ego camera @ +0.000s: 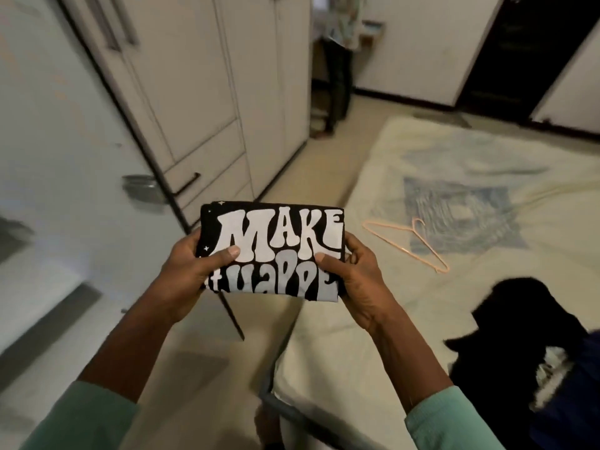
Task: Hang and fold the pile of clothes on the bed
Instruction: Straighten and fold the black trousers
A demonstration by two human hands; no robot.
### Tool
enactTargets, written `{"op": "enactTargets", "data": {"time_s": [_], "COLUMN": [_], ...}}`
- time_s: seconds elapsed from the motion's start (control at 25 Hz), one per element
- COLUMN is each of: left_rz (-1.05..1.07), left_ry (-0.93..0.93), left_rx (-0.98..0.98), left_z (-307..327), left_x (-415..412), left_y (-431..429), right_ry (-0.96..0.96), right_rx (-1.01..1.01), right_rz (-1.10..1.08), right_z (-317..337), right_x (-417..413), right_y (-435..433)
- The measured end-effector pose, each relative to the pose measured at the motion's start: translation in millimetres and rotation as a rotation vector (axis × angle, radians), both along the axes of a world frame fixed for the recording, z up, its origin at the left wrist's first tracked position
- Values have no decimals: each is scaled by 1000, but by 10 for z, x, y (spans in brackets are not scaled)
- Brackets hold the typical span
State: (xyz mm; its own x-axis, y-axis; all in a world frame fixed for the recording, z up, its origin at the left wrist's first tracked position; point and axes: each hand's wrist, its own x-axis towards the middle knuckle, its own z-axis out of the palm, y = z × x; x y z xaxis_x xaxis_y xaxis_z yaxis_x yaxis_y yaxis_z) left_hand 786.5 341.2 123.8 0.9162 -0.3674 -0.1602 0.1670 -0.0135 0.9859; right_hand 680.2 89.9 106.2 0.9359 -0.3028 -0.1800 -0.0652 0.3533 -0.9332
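Beside a cream-sheeted bed [357,336], a person's left hand [185,277] and right hand [360,284] gripped a folded black T-shirt [276,241] by its sides in mid-air, thumbs on top. Dark clothes [519,319] lay piled on the bed nearby; a pink hanger [402,249] rested farther off. White wardrobes [201,92] stood beyond.

A cream wardrobe [194,92] stands at the floor's left edge. A white door [48,141] with a metal handle [141,190] sits nearer. A person [337,69] stands beyond.

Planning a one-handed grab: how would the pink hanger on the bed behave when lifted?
The pink hanger looks thin, so probably light and fairly stiff. Lying flat on the bed, it likely won't roll, though its open hook might snag the sheet.
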Motion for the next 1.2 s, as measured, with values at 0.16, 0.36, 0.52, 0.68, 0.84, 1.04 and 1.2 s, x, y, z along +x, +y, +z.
{"op": "enactTargets", "data": {"time_s": [0.16, 0.36, 0.52, 0.68, 0.84, 1.04, 1.2], "left_rz": [267, 610, 882, 1044, 1144, 1245, 1262], "left_ry": [-54, -78, -154, -224, -245, -227, -162], "left_rx": [-62, -127, -91, -65, -69, -59, -25], "left_z": [539, 890, 1052, 1196, 1386, 1697, 1743], "left_x": [-390, -920, -1243, -1512, -1719, -1839, -1653], "left_y": [1012, 2472, 3649, 4857, 5887, 6813, 7491], "right_ry": [-67, -143, -257, -270, -124, -66, -103], "right_rx": [-2, 14, -28, 33, 227, 284, 252], "right_rz": [224, 516, 663, 777, 1132, 1349, 1338], "right_z": [542, 997, 1183, 1315, 1454, 1549, 1642], "right_x": [245, 587, 769, 907, 930, 956, 1256], "right_y": [875, 2447, 3814, 5240, 6479, 7670, 8418]}}
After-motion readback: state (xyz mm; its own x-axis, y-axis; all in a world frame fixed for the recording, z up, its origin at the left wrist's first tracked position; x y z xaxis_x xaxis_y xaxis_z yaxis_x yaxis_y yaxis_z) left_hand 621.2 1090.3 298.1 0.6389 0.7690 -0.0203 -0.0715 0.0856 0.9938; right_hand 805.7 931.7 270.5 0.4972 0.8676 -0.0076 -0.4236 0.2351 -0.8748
